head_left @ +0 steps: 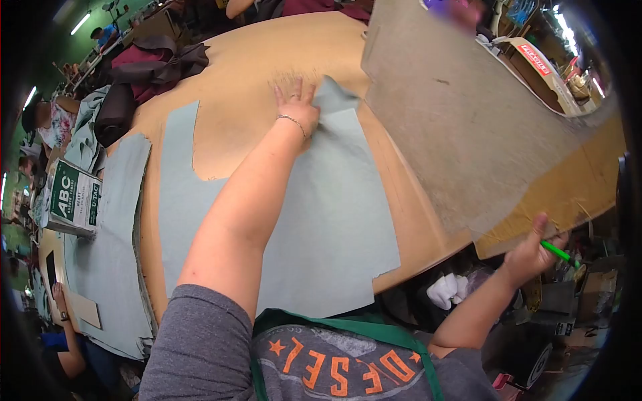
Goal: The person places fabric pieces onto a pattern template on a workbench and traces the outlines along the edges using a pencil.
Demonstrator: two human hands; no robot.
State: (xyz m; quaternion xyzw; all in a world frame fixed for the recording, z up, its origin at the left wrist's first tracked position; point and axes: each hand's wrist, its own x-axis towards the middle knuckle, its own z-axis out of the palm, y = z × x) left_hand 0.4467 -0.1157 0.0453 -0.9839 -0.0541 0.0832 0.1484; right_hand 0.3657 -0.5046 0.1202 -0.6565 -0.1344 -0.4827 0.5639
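Observation:
My left hand (297, 112) lies flat with fingers spread at the top edge of a grey-blue fabric sheet (328, 220), beside a folded-up corner (336, 97). The sheet is cut with a deep notch and lies on the tan tabletop (234, 80). On the right, my right hand (531, 257) has a green pen (558, 252) in it. Its thumb is at the edge of a large, stiff grey-brown sheet (461, 113) with a yellowish lower part (562, 190). That large sheet is tilted up over the table's right side; how the fingers meet its edge is partly hidden.
A stack of grey-blue pieces (114, 267) lies at the left, with a green-and-white ABC can (72, 198) on it. Dark and maroon cloth (150, 73) is heaped behind. Another person's arm (65, 321) reaches in at lower left. White crumpled material (447, 289) sits below the table's right edge.

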